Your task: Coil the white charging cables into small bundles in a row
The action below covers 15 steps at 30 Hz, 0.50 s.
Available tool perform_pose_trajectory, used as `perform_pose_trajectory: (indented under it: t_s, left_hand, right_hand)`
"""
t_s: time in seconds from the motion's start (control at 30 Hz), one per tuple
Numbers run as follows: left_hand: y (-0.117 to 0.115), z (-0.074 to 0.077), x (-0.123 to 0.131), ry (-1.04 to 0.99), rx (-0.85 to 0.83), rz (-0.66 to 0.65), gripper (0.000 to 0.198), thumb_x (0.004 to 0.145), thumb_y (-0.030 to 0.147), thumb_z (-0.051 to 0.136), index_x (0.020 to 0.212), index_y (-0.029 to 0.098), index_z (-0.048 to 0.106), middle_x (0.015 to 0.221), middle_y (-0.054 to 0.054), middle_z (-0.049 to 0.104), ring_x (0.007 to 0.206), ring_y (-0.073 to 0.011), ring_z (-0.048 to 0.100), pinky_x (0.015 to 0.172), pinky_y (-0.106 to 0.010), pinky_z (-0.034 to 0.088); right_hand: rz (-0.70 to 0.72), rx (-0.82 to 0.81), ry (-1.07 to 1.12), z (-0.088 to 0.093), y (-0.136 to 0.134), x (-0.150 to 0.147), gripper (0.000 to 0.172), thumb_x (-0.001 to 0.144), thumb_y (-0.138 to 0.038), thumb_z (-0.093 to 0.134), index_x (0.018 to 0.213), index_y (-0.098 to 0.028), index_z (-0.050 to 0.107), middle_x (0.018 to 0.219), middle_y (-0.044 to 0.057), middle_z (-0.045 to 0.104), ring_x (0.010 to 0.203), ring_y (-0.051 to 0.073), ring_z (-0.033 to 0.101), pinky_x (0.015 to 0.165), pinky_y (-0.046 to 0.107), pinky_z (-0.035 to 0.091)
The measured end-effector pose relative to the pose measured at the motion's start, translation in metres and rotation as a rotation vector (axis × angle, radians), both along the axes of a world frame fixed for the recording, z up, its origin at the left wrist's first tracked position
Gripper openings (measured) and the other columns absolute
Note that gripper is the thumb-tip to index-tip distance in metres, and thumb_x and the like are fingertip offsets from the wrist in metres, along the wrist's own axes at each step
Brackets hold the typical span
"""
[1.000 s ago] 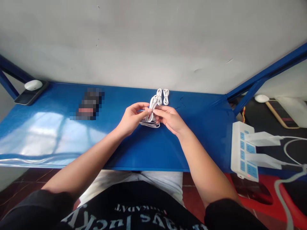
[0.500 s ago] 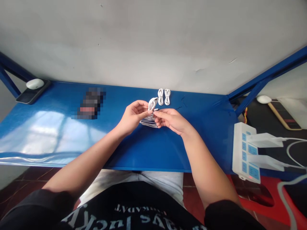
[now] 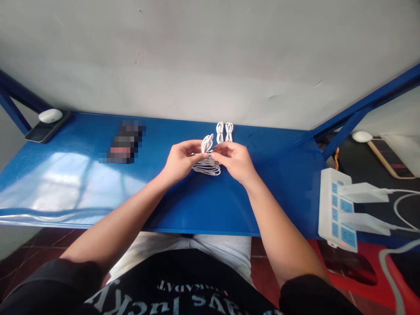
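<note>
A coiled white cable (image 3: pixel 207 143) is pinched at its middle between both hands, over the blue table (image 3: pixel 203 205). My left hand (image 3: pixel 183 159) closes on it from the left, thumb against the bundle. From the right, my right hand (image 3: pixel 234 161) pinches at the same spot, where something thin and dark, perhaps a tie, shows between the fingertips. Loops of white cable (image 3: pixel 207 168) spread out just below the fingers; whether they belong to the held coil I cannot tell. Two tied white cable bundles (image 3: pixel 219 132) (image 3: pixel 229 132) lie side by side just beyond my right hand.
A blurred-out dark object (image 3: pixel 124 142) lies left on the table. At the far left, a white mouse-like object (image 3: pixel 50 116) rests on a dark phone-like slab (image 3: pixel 42 133). On the right stand a white power strip (image 3: pixel 328 210) with plugged-in chargers (image 3: pixel 364 192) and a red stool (image 3: pixel 387 280).
My right hand has shifted its fingers, now curled higher behind the coil with the thumb at the middle. The lower cable loops show more. The left hand stays nearly in place.
</note>
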<state>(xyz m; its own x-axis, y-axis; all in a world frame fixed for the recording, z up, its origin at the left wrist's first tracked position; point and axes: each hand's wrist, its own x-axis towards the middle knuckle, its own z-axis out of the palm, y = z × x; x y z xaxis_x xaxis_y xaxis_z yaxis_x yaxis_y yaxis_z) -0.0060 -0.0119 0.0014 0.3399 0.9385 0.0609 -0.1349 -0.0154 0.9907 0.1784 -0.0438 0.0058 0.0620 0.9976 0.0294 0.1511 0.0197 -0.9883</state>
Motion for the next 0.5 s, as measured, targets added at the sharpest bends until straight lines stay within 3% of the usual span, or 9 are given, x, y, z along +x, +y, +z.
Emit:
perform_pose_trajectory:
  t_s: [0.1,0.27,0.5]
  left_hand:
    - [0.000,0.000,0.000,0.011,0.002,0.039,0.037,0.066,0.028,0.091,0.096,0.015,0.074,0.093,-0.008,0.077,0.087,-0.0203,0.072,0.086,-0.038,0.057]
    - [-0.003,0.003,0.003,-0.025,-0.004,0.062,0.034,0.063,0.029,0.092,0.087,0.016,0.073,0.085,-0.005,0.076,0.080,-0.0178,0.070,0.083,-0.037,0.057]
    - [-0.004,0.004,0.004,-0.199,-0.277,-0.011,0.035,0.060,0.022,0.093,0.089,0.014,0.075,0.084,-0.006,0.077,0.075,-0.0164,0.071,0.079,-0.034,0.056]
  right_hand:
    - [-0.051,0.216,-0.204,-0.002,-0.003,-0.003,0.020,0.079,-0.036,0.076,0.092,-0.020,0.073,0.087,0.005,0.067,0.075,0.018,0.061,0.066,0.032,0.052]
    - [-0.086,0.349,-0.389,0.005,-0.009,-0.007,0.016,0.087,-0.037,0.070,0.092,-0.023,0.075,0.080,0.004,0.063,0.070,0.018,0.057,0.063,0.033,0.050]
    - [-0.028,0.493,-0.415,0.004,-0.012,-0.005,0.014,0.093,-0.035,0.064,0.095,-0.028,0.076,0.082,0.004,0.064,0.069,0.017,0.056,0.067,0.034,0.048]
